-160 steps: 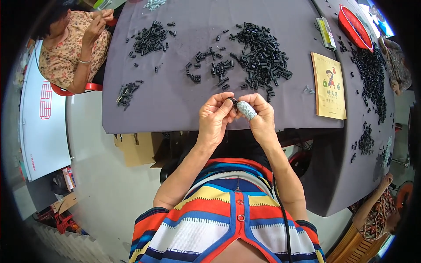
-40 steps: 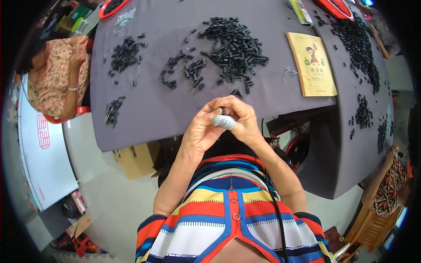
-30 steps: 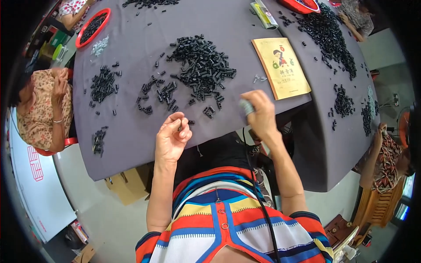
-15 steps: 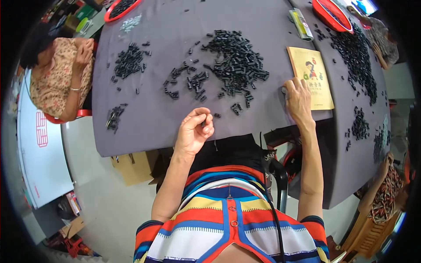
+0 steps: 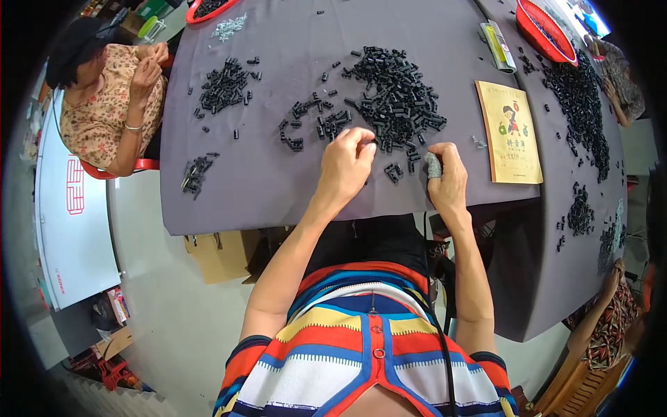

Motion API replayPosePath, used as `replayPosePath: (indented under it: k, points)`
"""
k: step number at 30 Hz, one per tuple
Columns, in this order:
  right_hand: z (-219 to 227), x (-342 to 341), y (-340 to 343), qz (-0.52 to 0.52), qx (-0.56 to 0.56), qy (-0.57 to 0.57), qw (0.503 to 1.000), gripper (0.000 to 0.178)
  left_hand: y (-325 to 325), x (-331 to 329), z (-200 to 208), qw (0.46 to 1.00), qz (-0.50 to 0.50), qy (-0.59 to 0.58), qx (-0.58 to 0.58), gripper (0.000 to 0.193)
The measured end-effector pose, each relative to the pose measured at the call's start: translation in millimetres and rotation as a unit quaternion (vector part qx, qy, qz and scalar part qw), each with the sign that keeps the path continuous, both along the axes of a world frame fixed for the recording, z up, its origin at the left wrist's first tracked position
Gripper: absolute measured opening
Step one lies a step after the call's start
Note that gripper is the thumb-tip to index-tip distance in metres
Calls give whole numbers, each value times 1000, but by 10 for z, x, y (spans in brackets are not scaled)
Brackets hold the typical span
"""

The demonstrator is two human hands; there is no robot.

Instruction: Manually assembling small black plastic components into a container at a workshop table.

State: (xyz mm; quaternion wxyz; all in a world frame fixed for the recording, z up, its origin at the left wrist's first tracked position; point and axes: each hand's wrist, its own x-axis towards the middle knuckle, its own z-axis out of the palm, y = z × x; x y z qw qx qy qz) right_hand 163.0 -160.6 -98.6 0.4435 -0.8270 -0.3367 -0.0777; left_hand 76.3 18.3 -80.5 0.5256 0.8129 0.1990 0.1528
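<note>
Over the near edge of a large pile of small black cylindrical parts [image 5: 399,90], my left hand [image 5: 346,167] is closed in a pinch. A small black part [image 5: 374,141] shows at its fingertips. To its right, my right hand [image 5: 450,177] is closed, thumb against curled fingers; anything between them is too small to make out. A grey wrapping [image 5: 433,165] covers the right thumb. Between the hands lies a little group of black parts [image 5: 393,172]. Left of the pile is a loose cluster of the same parts [image 5: 333,125].
A yellow notebook [image 5: 511,132] lies on the grey-covered table [image 5: 278,198], with small silvery pieces [image 5: 479,142] beside it. More black heaps [image 5: 226,87] and red baskets [image 5: 545,31] stand around. A person [image 5: 111,104] works at the left; others sit at the right.
My left hand has moved right and forward to the pile's near edge. My right hand has come left, away from the notebook, toward the left hand. The view has shifted slightly.
</note>
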Motion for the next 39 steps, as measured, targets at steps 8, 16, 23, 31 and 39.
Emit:
replayPosePath:
  k: [8, 16, 23, 31, 39]
  points:
    - [-19, 15, -13, -4, 16, 34, 999, 27, -38, 197, -96, 976, 19, 56, 210, 20]
    - [-24, 25, -22, 3, 8, 15, 1000, 26, -18, 91, -98, 974, 4, 32, 224, 13]
    - [-16, 3, -13, -8, 26, 13, 1000, 28, -41, 78, -93, 966, -6, 34, 257, 10]
    - [13, -10, -13, -2, 28, -12, 1000, 29, -84, 44, -110, 972, 12, 19, 232, 8]
    - [16, -17, -32, -4, 13, -3, 1000, 31, -30, -17, -122, 977, -24, -12, 213, 18]
